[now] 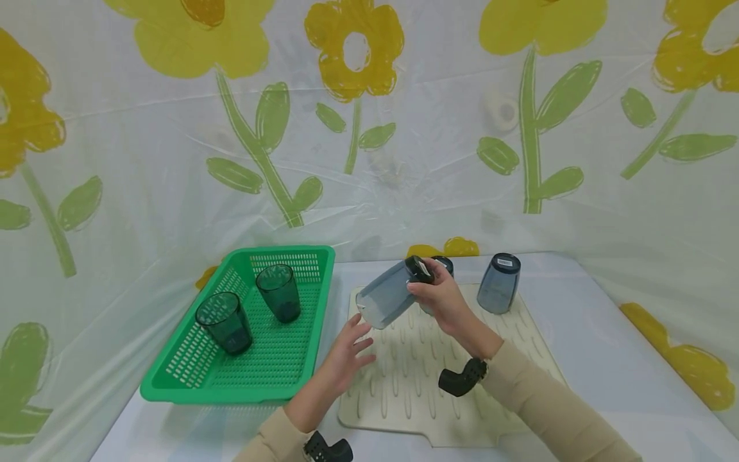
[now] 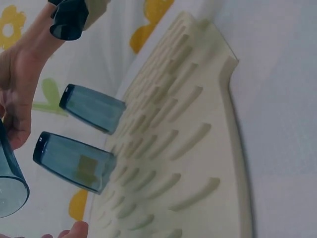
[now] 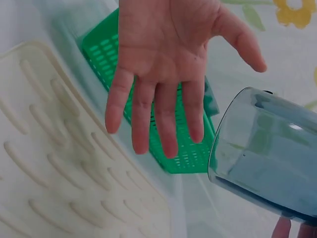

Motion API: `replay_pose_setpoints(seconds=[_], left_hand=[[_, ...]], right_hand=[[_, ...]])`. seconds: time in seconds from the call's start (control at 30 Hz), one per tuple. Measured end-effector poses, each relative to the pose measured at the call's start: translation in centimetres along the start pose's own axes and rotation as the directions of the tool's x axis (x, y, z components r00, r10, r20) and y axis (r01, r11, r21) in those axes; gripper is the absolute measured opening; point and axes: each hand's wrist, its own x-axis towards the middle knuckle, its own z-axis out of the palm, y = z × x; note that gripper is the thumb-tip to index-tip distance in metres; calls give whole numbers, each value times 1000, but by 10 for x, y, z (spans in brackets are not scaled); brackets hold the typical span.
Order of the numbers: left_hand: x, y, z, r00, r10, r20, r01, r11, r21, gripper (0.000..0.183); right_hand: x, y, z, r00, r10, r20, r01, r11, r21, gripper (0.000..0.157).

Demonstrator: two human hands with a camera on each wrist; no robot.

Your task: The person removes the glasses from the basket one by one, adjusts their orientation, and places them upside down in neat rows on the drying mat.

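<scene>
My right hand [image 1: 441, 295] grips a blue-grey drinking glass [image 1: 385, 296] by its dark base, above the drying mat. The glass is tilted, its mouth pointing down and to the left. Close to that rim is my left hand [image 1: 348, 351], fingers spread and holding nothing; its open palm [image 3: 163, 44] shows in the right wrist view. Two more glasses stand upside down on the mat: one at the back right [image 1: 500, 283], and another [image 1: 443, 262] mostly hidden behind my right hand.
A green plastic basket [image 1: 321, 340] stands on the left, with two glasses [image 1: 224, 323] [image 1: 279, 293] upright in it. The cream ridged drying mat [image 1: 398, 398] lies on the white table [image 1: 583, 321]. Behind hangs a flower-patterned sheet [image 1: 416, 147].
</scene>
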Motion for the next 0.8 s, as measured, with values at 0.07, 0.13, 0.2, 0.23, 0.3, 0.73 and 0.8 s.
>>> replay_pose_setpoints(seconds=[0.07, 0.13, 0.2, 0.23, 0.3, 0.73, 0.8], left_hand=[[-2, 1, 0, 1000, -9, -8, 9, 999, 40, 78], [-5, 2, -1, 1000, -16, -16, 17, 996, 92, 78], [-9, 3, -2, 999, -22, -23, 25, 988, 152, 78], [-10, 4, -3, 999, -25, -27, 29, 983, 179, 78], [-14, 5, -4, 999, -26, -30, 32, 974, 223, 77], [-39, 33, -11, 997, 24, -72, 6, 920, 391, 73], [-42, 41, -13, 996, 52, -74, -17, 913, 408, 71]], right_hand=[[2, -1, 1, 1000, -5, 2, 6, 999, -34, 65], [4, -3, 4, 1000, -10, -5, 10, 998, -65, 65], [6, -4, 6, 1000, -10, -23, 8, 996, -93, 64], [7, -5, 7, 1000, -10, -29, 7, 994, -107, 64], [9, -6, 9, 999, -13, -40, 7, 989, -148, 64], [22, -8, 19, 999, -13, -42, -2, 940, -342, 68], [23, -8, 20, 998, -2, -57, -19, 932, -361, 70]])
